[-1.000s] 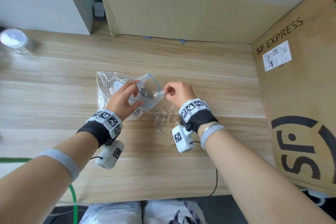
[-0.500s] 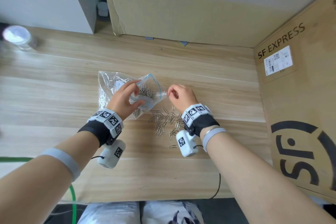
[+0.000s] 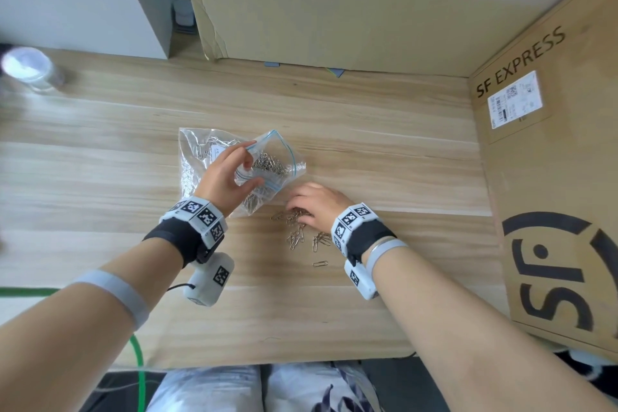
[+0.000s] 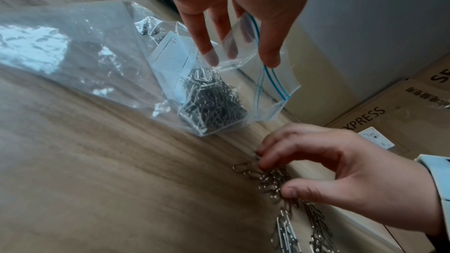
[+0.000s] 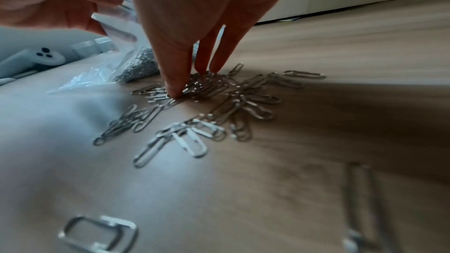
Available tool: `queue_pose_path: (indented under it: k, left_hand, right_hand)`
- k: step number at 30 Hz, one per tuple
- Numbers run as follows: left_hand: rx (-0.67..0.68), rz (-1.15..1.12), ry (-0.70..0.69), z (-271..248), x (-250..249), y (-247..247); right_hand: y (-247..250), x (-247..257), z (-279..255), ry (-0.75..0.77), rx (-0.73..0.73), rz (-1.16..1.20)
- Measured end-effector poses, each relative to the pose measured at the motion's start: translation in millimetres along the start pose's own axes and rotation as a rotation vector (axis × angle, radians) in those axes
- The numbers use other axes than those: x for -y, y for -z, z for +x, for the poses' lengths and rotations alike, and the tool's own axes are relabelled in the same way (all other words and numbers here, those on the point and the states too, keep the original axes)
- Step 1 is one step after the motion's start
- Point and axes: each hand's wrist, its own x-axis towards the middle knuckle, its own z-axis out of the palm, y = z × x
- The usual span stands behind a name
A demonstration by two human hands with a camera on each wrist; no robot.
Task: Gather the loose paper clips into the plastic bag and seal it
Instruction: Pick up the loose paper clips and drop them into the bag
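Observation:
My left hand point(image 3: 250, 165) pinches the rim of a small clear zip bag point(image 3: 284, 150) with blue seal lines and holds its mouth open toward the right. A heap of silver paper clips point(image 4: 212, 103) lies inside the zip bag point(image 4: 275, 84), below my left hand point(image 4: 241, 59). Loose paper clips point(image 3: 296, 239) are scattered on the wooden table point(image 3: 368, 294) just right of the bag. My right hand point(image 3: 297, 212) is down on that pile, thumb and fingertips point(image 5: 175, 91) closing on a bunch of clips point(image 5: 243, 107).
A larger crumpled clear bag point(image 3: 189, 160) lies under the zip bag at the left. An SF Express carton point(image 3: 551, 194) walls the right side and a cardboard panel point(image 3: 334, 10) the back. A clear bottle point(image 3: 30, 70) stands far left. A green cable point(image 3: 138, 354) hangs at the table's front edge.
My right hand has left the bag's mouth and come down toward me onto the loose clips. My left hand has kept the bag open in the same place.

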Motion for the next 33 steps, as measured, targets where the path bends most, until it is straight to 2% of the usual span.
queue_pose_path:
  k: [5, 7, 10, 13, 15, 18, 23, 25, 30, 33]
  left_hand:
    - [0.007, -0.011, 0.008, 1, 0, 1]
    - [0.007, 0.004, 0.001, 1, -1, -1]
    - [0.005, 0.008, 0.000, 1, -1, -3]
    - [-0.002, 0.000, -0.018, 2, 1, -3]
    - [-0.005, -0.005, -0.030, 2, 1, -2]
    - [0.005, -0.009, -0.014, 1, 1, -1]
    - [0.025, -0.003, -0.002, 1, 1, 0]
    - [0.025, 0.006, -0.011, 1, 0, -1]
    - [0.026, 0.007, -0.019, 1, -2, -3]
    - [0.020, -0.002, -0.015, 1, -3, -3]
  right_hand:
    - [6, -18, -24, -0.099, 0.019, 0.044]
    - [7, -12, -27, -0.155, -0.022, 0.149]
    - [7, 11, -18, -0.298, -0.075, 0.605]
    - [1, 32, 2, -0.392, 0.005, 1.189]
    - [-2, 39, 11, -0.469, 0.055, 1.391]
    - [-4, 34, 16, -0.551, 0.046, 1.422]
    - [1, -7, -7, -0.620, -0.014, 1.234]
    - [6, -18, -19, -0.626, -0.012, 1.231]
    - [5, 1, -28, -0.510, 0.195, 1.376]
    - [-9, 21, -20, -0.493, 0.310, 1.446]
